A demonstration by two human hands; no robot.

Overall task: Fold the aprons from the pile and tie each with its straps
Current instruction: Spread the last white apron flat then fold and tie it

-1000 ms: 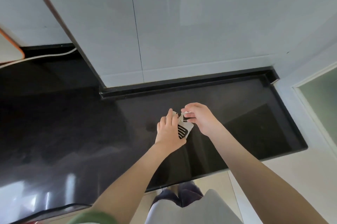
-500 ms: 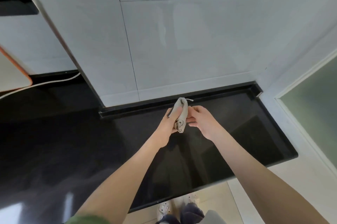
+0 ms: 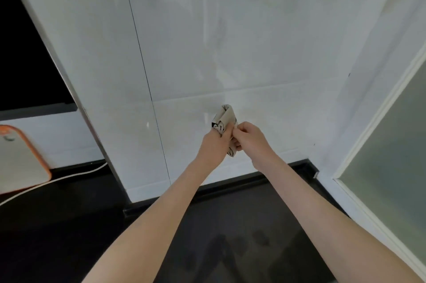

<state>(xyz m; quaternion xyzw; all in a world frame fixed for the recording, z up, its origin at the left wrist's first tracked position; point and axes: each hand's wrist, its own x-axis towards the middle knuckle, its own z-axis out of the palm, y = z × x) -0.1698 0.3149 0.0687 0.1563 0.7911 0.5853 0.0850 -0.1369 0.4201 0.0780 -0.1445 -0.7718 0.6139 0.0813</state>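
Left hand (image 3: 213, 147) and right hand (image 3: 251, 138) gripping the folded apron (image 3: 224, 115).
Left fingers are curling round its middle; its rolled top is protruding above that fist, the right hand pinching it just beside.

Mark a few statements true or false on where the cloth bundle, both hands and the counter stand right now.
1. The left hand grips the folded beige cloth bundle. True.
2. The right hand hangs idle, apart from the bundle. False: its curled fingers pinch at the bundle's right side.
3. The bundle lies on the glossy black countertop. False: it is held up in front of the white tiled wall.
4. A cream board with an orange rim stands at the far left. True.
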